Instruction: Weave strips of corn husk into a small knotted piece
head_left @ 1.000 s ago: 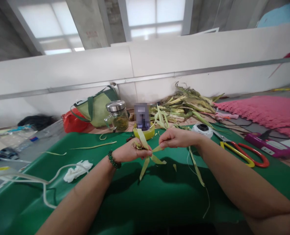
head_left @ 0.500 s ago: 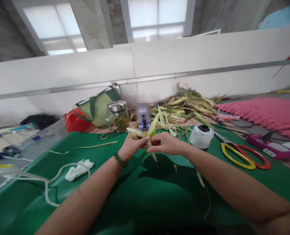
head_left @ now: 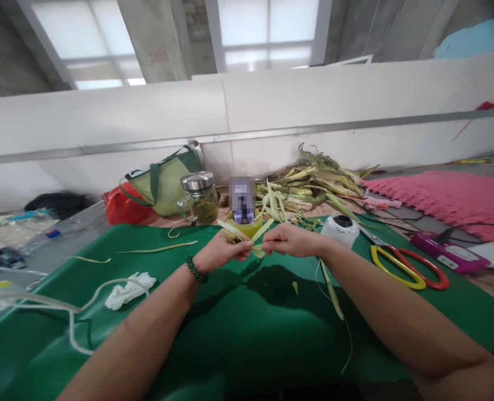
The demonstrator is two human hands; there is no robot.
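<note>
Head view: hands (head_left: 219, 253) (head_left: 290, 240) pinching pale leaf strips (head_left: 264, 229); red lettering (head_left: 159, 56) behind, unreadable.

I hold matt, fibrous leaf strips (head_left: 264, 228); from them, a smooth glass jar (head_left: 204, 207) with shiny metal lid (head_left: 197, 180) at eleven o'clock, glossy-handled scissors (head_left: 399, 260) at three

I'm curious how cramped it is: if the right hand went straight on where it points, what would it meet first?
Probably the pale green strips, then the left hand holding them, though depth is unclear.
</note>
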